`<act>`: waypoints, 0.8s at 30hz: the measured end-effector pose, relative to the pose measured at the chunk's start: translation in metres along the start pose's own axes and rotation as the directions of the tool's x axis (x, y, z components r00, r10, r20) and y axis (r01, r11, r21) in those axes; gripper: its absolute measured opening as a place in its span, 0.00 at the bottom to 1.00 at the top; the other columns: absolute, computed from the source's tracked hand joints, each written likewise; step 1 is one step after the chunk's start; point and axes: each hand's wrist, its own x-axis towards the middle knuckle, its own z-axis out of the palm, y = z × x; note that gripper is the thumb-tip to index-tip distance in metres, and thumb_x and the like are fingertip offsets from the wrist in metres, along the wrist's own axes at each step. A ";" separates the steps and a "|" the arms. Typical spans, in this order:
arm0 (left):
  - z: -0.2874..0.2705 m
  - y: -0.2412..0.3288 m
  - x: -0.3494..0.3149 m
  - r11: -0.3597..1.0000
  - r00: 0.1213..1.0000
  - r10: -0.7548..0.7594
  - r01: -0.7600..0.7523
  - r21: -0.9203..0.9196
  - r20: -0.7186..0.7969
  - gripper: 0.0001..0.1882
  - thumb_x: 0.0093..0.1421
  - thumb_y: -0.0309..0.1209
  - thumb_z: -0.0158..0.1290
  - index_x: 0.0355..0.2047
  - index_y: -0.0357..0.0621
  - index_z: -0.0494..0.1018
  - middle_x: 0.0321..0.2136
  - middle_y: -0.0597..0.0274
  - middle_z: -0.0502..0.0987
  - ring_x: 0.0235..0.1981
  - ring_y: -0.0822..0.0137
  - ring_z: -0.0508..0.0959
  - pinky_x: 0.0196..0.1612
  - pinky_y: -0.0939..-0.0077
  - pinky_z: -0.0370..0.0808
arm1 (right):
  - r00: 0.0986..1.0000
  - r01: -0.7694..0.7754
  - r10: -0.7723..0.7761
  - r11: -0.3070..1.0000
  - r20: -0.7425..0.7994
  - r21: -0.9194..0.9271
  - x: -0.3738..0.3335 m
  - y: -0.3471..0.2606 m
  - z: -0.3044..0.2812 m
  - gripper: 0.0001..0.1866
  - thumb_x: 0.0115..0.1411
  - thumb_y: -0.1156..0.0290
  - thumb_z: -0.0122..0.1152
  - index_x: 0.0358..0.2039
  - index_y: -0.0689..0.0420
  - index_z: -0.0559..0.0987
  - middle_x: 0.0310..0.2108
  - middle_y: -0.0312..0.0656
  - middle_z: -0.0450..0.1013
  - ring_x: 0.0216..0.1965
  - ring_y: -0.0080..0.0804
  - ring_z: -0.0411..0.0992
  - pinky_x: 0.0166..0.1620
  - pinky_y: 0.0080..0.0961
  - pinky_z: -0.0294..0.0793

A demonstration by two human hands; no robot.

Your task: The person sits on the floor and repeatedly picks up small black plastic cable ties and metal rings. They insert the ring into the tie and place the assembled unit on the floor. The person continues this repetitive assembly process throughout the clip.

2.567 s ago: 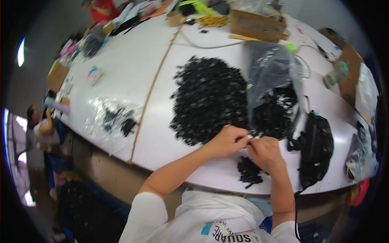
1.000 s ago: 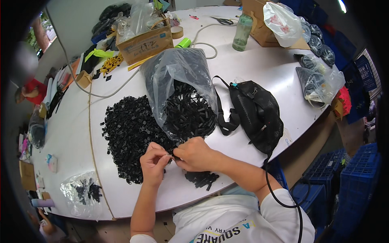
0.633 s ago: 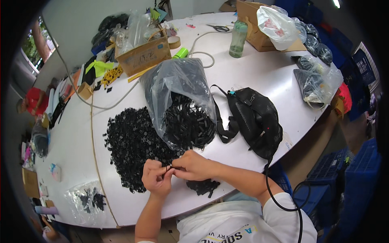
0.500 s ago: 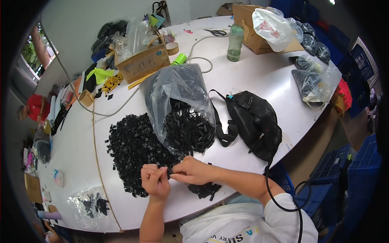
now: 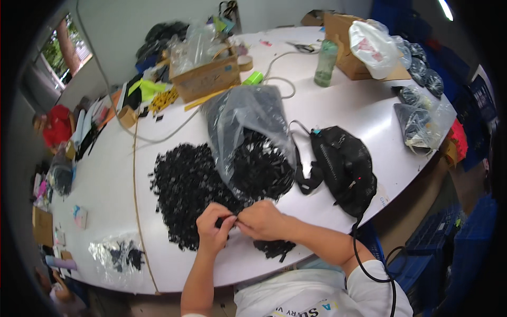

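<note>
My left hand (image 5: 212, 228) and my right hand (image 5: 262, 219) meet fingertip to fingertip over the near edge of a white table (image 5: 338, 105), pinching a small black plastic part (image 5: 235, 221) between them. Just beyond the hands lies a broad heap of small black parts (image 5: 185, 182). A clear plastic bag (image 5: 248, 137) half full of the same black parts lies open toward me, to the right of the heap. A smaller clump of black parts (image 5: 274, 248) sits under my right wrist.
A black mesh pouch (image 5: 343, 166) with a cord lies right of the bag. Further back stand a cardboard box (image 5: 206, 79), a green bottle (image 5: 326, 62) and another box with a white bag (image 5: 364, 45). A small clear bag of parts (image 5: 119, 256) lies near left.
The view has swung and steadied; my hands stay together at the table's near edge, working the small black part. The heap and bag have not moved.
</note>
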 end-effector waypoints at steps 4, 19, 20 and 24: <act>-0.001 -0.006 -0.007 0.959 0.983 -0.179 0.163 -0.232 -0.049 0.06 0.52 0.19 0.58 0.23 0.35 0.71 0.23 0.62 0.70 0.23 0.73 0.67 0.25 0.81 0.63 | 0.998 0.058 -0.059 0.998 -0.024 -0.036 0.002 0.000 0.000 0.12 0.52 0.67 0.62 0.18 0.55 0.70 0.15 0.40 0.67 0.16 0.40 0.69 0.21 0.35 0.68; 0.016 0.000 -0.019 0.703 0.950 -0.310 0.252 -0.665 0.033 0.09 0.47 0.19 0.64 0.27 0.37 0.73 0.24 0.65 0.68 0.28 0.71 0.69 0.32 0.79 0.67 | 0.995 0.066 -0.060 0.995 0.079 -0.075 0.003 -0.009 -0.011 0.11 0.48 0.68 0.62 0.16 0.56 0.71 0.12 0.38 0.67 0.12 0.36 0.68 0.18 0.32 0.67; 0.015 0.002 -0.018 0.848 0.977 -0.200 0.138 -0.512 -0.067 0.09 0.48 0.19 0.63 0.27 0.37 0.73 0.23 0.64 0.68 0.26 0.70 0.68 0.30 0.78 0.67 | 0.993 0.045 -0.041 0.998 0.107 -0.042 0.002 -0.010 -0.013 0.11 0.49 0.68 0.62 0.16 0.57 0.71 0.11 0.39 0.68 0.12 0.37 0.68 0.18 0.33 0.67; 0.012 0.006 -0.008 0.939 0.927 0.330 -0.304 0.158 -0.179 0.09 0.48 0.16 0.63 0.26 0.36 0.73 0.20 0.60 0.69 0.20 0.67 0.68 0.23 0.77 0.66 | 0.977 -0.125 0.074 0.959 0.201 0.253 0.004 -0.015 -0.018 0.13 0.54 0.67 0.59 0.17 0.59 0.72 0.12 0.44 0.68 0.13 0.44 0.68 0.20 0.37 0.66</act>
